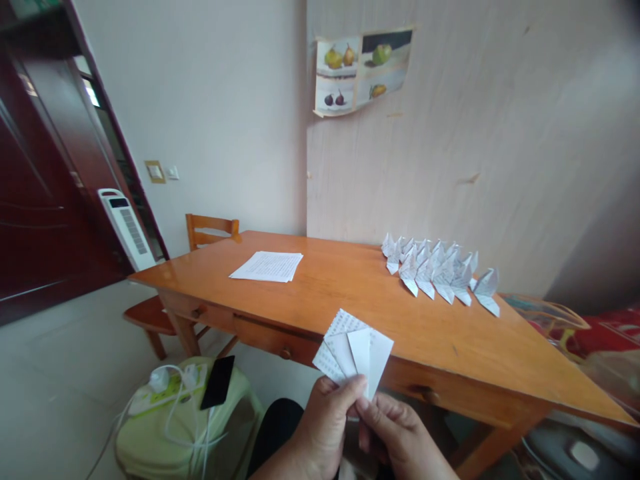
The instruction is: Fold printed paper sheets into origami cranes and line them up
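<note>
A partly folded sheet of printed paper [357,343] is held up in front of the table's near edge, with white flaps folded over its printed face. My left hand [333,407] pinches its lower left part, thumb on top. At the bottom corner my right hand [390,420] grips the same paper between thumb and fingers. The two thumbs nearly touch, and the lowest tip of the paper is hidden by the fingers. Several folded paper figures [443,270] of the same printed paper stand in rows on the table's right side.
The wooden table [345,280] carries a stack of printed sheets [267,266] at its left. A pale green stool [150,450] at lower left holds a power strip [165,393], cables and a black phone [218,382]. Behind the table's left end stands a wooden chair [213,225].
</note>
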A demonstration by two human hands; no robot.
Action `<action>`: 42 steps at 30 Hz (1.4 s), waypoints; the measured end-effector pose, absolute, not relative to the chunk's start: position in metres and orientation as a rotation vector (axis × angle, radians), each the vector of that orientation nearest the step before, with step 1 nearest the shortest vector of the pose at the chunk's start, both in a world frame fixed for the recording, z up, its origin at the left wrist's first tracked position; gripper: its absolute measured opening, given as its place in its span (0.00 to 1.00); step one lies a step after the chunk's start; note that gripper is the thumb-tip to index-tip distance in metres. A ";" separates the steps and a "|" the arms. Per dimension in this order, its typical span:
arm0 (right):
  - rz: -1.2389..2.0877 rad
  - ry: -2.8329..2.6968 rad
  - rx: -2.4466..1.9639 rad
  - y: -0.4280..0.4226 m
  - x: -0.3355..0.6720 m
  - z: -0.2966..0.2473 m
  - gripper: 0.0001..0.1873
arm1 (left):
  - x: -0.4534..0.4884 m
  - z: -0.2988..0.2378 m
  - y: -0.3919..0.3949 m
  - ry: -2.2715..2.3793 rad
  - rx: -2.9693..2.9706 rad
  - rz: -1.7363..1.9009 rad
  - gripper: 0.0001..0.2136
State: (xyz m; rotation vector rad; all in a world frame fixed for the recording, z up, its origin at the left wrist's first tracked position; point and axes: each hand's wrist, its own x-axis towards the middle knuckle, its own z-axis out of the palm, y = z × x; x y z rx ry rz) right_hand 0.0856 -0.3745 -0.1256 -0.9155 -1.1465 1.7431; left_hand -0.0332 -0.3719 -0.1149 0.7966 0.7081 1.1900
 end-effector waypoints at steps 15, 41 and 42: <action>1.689 -1.205 -0.904 -0.382 0.077 -0.145 0.29 | -0.039 -0.097 -0.378 0.798 0.618 1.420 0.16; 1.684 -1.243 -1.022 -0.394 0.079 -0.120 0.26 | -0.049 -0.089 -0.371 0.726 0.675 1.589 0.18; 1.657 -1.222 -1.023 -0.394 0.079 -0.119 0.24 | -0.049 -0.089 -0.371 0.728 0.678 1.589 0.18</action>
